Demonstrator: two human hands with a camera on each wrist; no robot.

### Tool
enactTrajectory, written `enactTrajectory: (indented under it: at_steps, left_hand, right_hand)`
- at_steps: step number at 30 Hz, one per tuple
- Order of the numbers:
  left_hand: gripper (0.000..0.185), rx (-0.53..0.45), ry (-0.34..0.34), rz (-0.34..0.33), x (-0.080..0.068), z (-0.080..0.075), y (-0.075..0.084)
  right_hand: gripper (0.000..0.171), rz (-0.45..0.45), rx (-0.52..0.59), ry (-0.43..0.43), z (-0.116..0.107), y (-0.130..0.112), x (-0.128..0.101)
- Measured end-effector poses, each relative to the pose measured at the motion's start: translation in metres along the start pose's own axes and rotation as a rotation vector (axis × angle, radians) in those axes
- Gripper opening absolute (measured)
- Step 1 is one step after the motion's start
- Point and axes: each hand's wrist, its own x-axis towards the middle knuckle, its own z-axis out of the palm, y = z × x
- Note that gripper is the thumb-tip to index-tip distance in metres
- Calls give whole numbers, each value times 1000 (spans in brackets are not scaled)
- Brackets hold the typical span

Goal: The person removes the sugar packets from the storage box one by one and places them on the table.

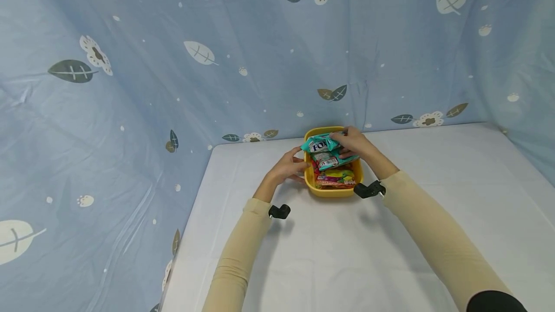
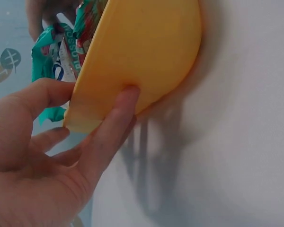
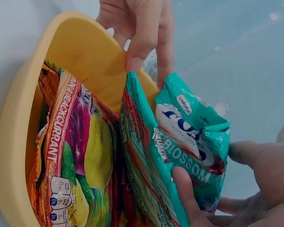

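A yellow plastic container [image 1: 334, 193] stands at the far edge of the white table, with candy packets inside. My left hand [image 1: 288, 167] grips its left side, one fingertip at the rim and another against the outer wall [image 2: 156, 52]. My right hand [image 1: 353, 142] pinches a teal Fox's candy packet [image 3: 189, 137] between thumb and finger, at the container's far end. Against it stands a second teal packet [image 3: 144, 156], with a striped front. Nearer the front, a packet marked blackcurrant [image 3: 80, 156] stands upright among other red and orange packets, partly hidden.
The white tabletop [image 1: 347, 254] stretches out in front and to both sides of the container. Directly behind it hangs a blue curtain [image 1: 277, 76] printed with leaves and flowers. Small black mounts [image 1: 279, 212] are strapped to both wrists over beige sleeves.
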Motion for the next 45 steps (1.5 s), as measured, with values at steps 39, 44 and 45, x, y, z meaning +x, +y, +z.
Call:
enactTrajectory:
  at_steps: [39,44,45]
  left_hand:
    - [82,-62,-21,-66,-1,-4,6]
    - [82,-60,-22,-66,-2,-4,5]
    - [82,-59,-21,-65,-2,-4,5]
  right_hand:
    - [72,17,261,-6,13,0,18]
    - [74,51,251,16,12,3,19]
    - [73,57,263,15,12,3,19]
